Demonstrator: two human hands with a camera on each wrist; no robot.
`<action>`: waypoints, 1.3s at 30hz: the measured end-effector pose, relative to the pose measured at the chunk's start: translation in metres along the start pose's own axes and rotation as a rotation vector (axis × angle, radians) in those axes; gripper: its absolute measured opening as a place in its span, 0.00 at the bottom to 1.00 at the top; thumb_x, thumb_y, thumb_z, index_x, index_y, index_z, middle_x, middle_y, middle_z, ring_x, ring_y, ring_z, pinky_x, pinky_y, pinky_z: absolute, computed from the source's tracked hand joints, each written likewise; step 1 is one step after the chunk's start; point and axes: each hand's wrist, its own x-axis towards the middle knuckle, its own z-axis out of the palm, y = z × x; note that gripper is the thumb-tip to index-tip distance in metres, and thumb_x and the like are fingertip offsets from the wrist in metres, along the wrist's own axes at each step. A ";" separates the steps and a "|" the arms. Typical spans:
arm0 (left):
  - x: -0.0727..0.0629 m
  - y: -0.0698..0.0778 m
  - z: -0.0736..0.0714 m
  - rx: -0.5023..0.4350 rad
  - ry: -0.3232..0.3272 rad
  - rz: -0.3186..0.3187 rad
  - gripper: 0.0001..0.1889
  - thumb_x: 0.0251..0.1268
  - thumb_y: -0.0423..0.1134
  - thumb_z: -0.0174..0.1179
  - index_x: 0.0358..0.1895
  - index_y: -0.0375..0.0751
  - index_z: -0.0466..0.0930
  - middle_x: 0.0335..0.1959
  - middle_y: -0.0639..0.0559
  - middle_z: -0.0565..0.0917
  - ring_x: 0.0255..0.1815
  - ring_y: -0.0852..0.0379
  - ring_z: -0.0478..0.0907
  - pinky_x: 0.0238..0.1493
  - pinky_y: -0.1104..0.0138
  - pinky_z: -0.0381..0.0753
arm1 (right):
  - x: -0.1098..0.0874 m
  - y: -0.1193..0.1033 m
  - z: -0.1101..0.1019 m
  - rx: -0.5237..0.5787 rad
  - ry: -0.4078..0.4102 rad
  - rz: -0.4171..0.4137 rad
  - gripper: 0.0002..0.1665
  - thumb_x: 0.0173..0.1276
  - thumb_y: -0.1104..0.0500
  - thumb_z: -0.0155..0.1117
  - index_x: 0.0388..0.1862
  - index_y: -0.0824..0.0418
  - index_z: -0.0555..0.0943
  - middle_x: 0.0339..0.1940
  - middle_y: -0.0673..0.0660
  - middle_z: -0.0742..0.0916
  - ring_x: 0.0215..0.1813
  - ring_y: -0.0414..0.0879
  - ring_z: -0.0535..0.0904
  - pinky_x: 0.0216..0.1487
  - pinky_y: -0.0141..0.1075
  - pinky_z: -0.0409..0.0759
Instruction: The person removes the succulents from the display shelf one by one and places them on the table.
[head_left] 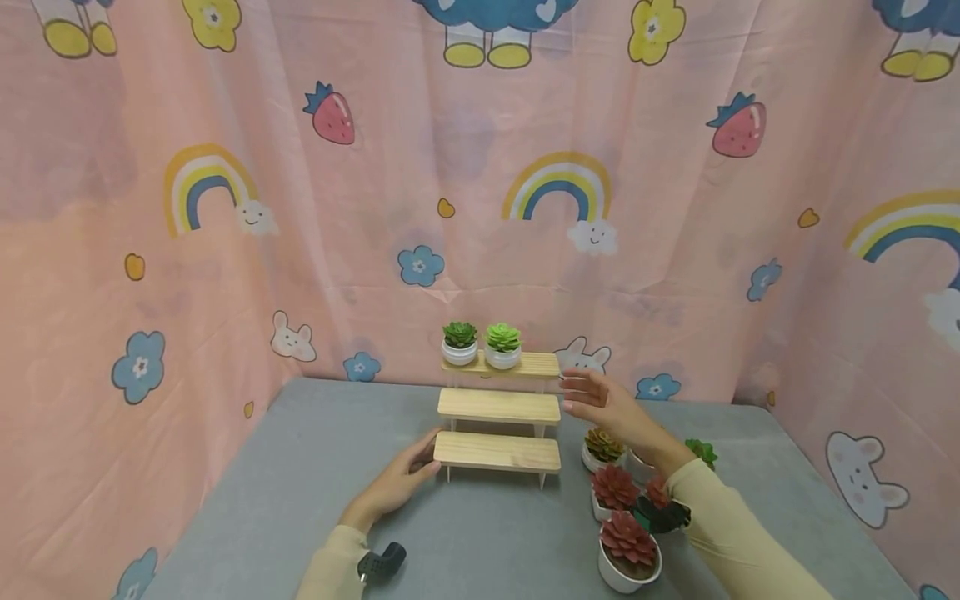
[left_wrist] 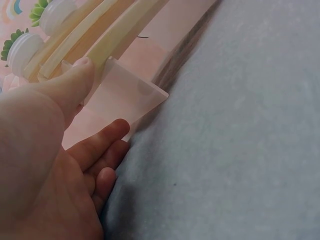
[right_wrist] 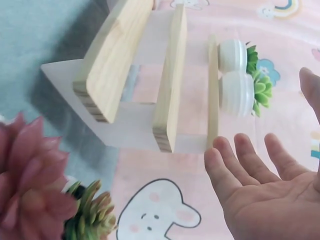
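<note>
Head view: shelved pots point(head_left: 503, 360), green succulents point(head_left: 503, 337) inside.

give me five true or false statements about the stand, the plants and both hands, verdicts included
1. Two green succulents in white pots stand on the top shelf. True.

2. The left hand is at the left end of the bottom shelf. True.

3. The right hand grips a pot. False: it holds nothing, its fingers beside the right end of the top shelf.

4. The red succulents stand on the middle shelf. False: they are on the table, right of the stand.

5. The stand has three shelves. True.
</note>
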 end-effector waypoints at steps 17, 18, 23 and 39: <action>-0.001 -0.001 -0.001 -0.001 0.008 -0.017 0.35 0.78 0.47 0.54 0.81 0.44 0.53 0.72 0.38 0.73 0.72 0.39 0.70 0.74 0.40 0.64 | 0.068 -0.026 0.021 0.069 0.048 0.057 0.42 0.76 0.55 0.61 0.81 0.60 0.54 0.80 0.70 0.63 0.80 0.68 0.59 0.76 0.62 0.64; -0.001 -0.001 -0.001 0.001 0.008 -0.017 0.35 0.78 0.47 0.54 0.81 0.44 0.53 0.72 0.38 0.73 0.72 0.39 0.70 0.74 0.40 0.65 | 0.072 -0.026 0.023 0.071 0.056 0.057 0.43 0.75 0.56 0.62 0.82 0.60 0.54 0.80 0.70 0.63 0.80 0.68 0.59 0.76 0.61 0.64; -0.001 0.000 -0.001 0.002 0.011 -0.012 0.36 0.78 0.48 0.54 0.81 0.43 0.52 0.71 0.37 0.74 0.72 0.38 0.70 0.73 0.40 0.66 | 0.088 -0.029 0.032 0.093 0.093 0.059 0.46 0.74 0.56 0.64 0.82 0.60 0.52 0.80 0.70 0.63 0.80 0.67 0.60 0.77 0.60 0.63; 0.001 -0.003 0.000 0.009 0.010 -0.015 0.35 0.77 0.47 0.54 0.81 0.45 0.53 0.71 0.38 0.75 0.70 0.40 0.72 0.72 0.41 0.68 | 0.118 -0.029 0.052 0.058 0.175 0.106 0.45 0.72 0.59 0.66 0.81 0.62 0.55 0.78 0.70 0.65 0.76 0.65 0.65 0.74 0.58 0.69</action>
